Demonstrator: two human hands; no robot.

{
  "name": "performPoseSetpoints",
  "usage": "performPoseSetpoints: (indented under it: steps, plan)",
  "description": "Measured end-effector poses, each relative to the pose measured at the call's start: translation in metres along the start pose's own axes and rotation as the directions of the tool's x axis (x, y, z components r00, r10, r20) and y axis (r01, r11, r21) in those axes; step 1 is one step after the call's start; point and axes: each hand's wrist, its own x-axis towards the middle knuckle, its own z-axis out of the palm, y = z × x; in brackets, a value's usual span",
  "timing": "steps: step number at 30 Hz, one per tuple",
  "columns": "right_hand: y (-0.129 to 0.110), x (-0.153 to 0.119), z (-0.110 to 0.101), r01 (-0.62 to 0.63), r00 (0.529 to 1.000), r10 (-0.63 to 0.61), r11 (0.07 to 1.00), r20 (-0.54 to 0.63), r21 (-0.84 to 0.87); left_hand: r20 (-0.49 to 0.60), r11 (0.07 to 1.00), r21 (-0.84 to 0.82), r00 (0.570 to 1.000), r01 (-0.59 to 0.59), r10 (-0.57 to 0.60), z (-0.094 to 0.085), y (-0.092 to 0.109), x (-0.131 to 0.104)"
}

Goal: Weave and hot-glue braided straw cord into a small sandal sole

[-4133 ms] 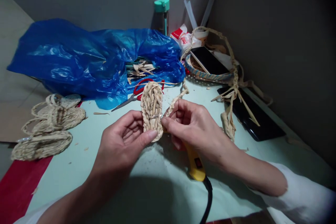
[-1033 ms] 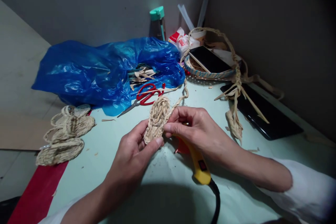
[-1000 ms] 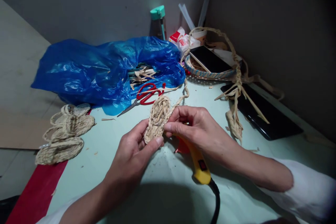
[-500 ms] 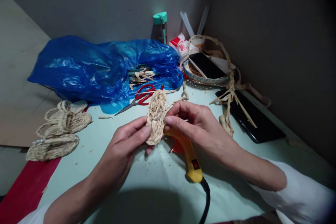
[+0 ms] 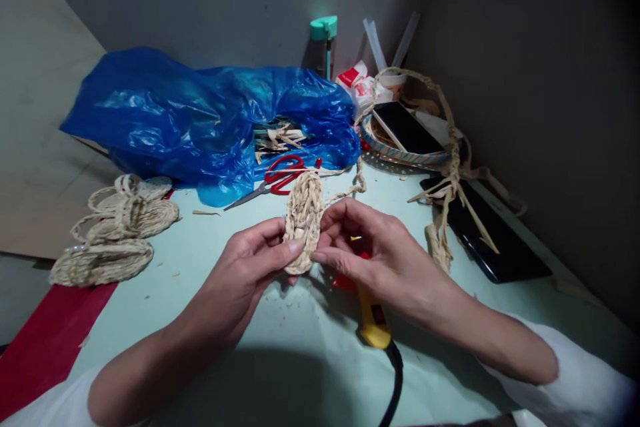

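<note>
An oval piece of braided straw stands tilted up between my two hands. My left hand grips its left lower edge, the thumb lying on the front face. The fingers of my right hand are closed on its right edge. From the piece's right side a straw braid runs back towards the basket. Partly hidden beneath my right hand lies a yellow glue gun with a black cord.
Red-handled scissors lie in front of a blue plastic bag. Woven straw slippers sit at left. At right are a basket holding a phone, and a black device. A green-capped bottle stands behind.
My left thumb has moved further onto the face of the straw piece. My right hand has shifted slightly down along its edge and covers more of the glue gun. The view has shifted slightly.
</note>
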Motion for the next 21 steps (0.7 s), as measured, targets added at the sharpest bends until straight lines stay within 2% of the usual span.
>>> performPoseSetpoints:
  steps: [7, 12, 17, 21]
  plan:
    - [0.0074, -0.0001, 0.0015, 0.006, 1.000, -0.006, 0.995, 0.000, 0.104, 0.020, 1.000, -0.027, 1.000, 0.015, -0.014, 0.0008, -0.0025, -0.0007]
    - [0.0077, -0.0002, 0.0021, 0.012, 1.000, -0.011, 0.998, -0.006, 0.060, 0.045, 0.995, -0.083, 0.998, 0.056, -0.052, 0.0005, -0.0064, 0.0009]
    - [0.0064, -0.0004, 0.0010, 0.005, 1.000, -0.005, 1.000, 0.006, -0.011, 0.014, 0.999, -0.001, 0.998, 0.054, -0.054, 0.0010, -0.0055, -0.0007]
    - [0.0032, -0.0011, -0.0043, 0.015, 0.999, -0.014, 0.999, 0.037, -0.038, 0.035, 0.999, 0.004, 0.998, 0.050, -0.050, -0.0001, -0.0063, -0.0005]
